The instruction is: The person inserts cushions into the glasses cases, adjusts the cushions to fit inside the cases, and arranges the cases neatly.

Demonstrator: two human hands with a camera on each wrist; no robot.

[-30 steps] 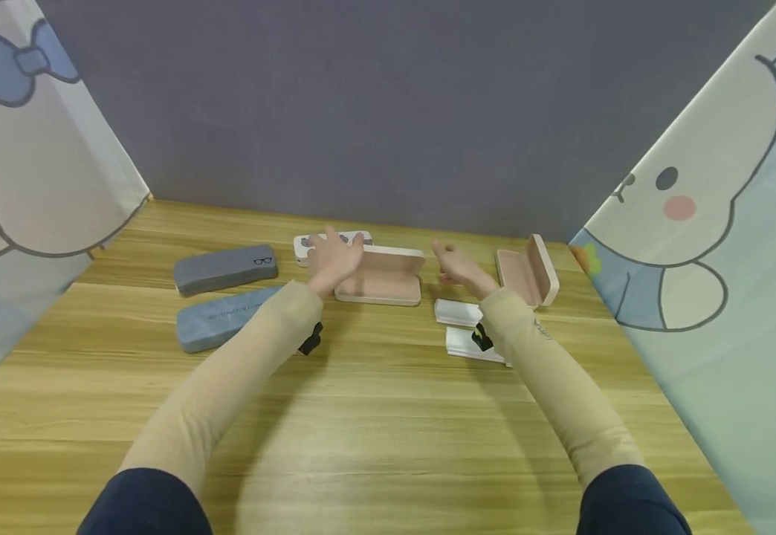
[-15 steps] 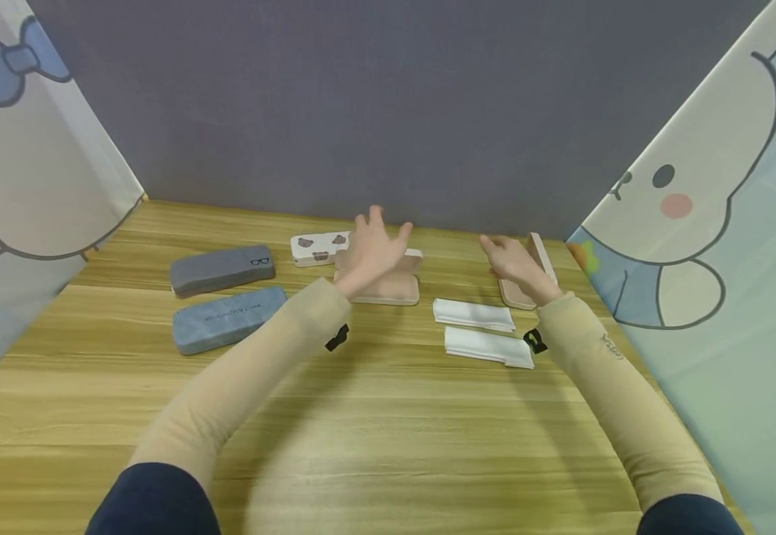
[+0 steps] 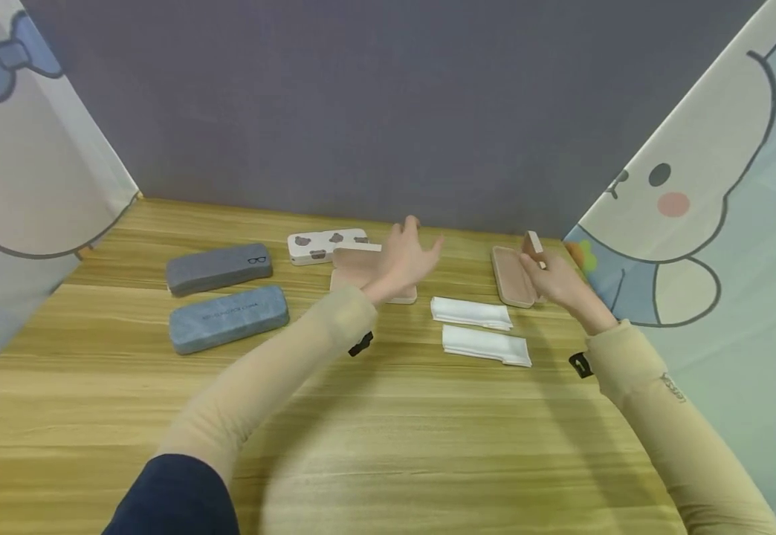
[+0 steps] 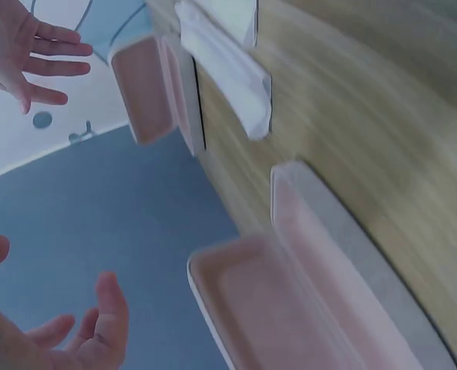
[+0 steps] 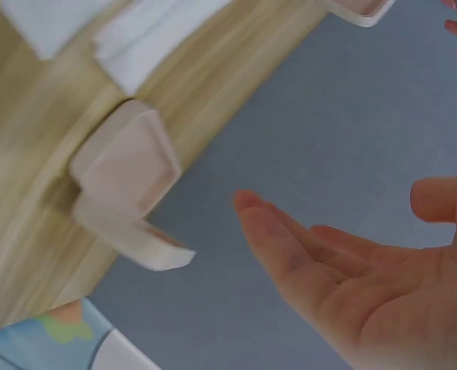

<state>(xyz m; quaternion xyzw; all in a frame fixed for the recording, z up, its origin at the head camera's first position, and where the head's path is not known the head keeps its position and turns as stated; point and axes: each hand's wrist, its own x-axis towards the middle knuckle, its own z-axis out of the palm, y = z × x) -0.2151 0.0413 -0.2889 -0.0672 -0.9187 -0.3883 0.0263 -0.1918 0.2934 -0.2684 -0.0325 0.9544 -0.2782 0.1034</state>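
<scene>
My left hand hovers over the middle glasses case, which stands open with a pink inside and white rim. In the left wrist view the left fingers are loosely bent beside the raised lid, holding nothing. My right hand is at the right glasses case, another pink-lined one with its lid up, and overlaps the lid in the head view. The right wrist view shows the right hand's fingers extended and apart from that case. Two folded white cloths lie between the cases, nearer the person.
A grey glasses case and a blue one lie closed on the left of the wooden table. Behind the left arm is a closed white case with brown bear prints. Grey and cartoon-printed panels enclose the table.
Both hands have moved right: the right hand from above the cloths to the right case, the left from the bear-print case across the middle case. The cases and cloths stay put.
</scene>
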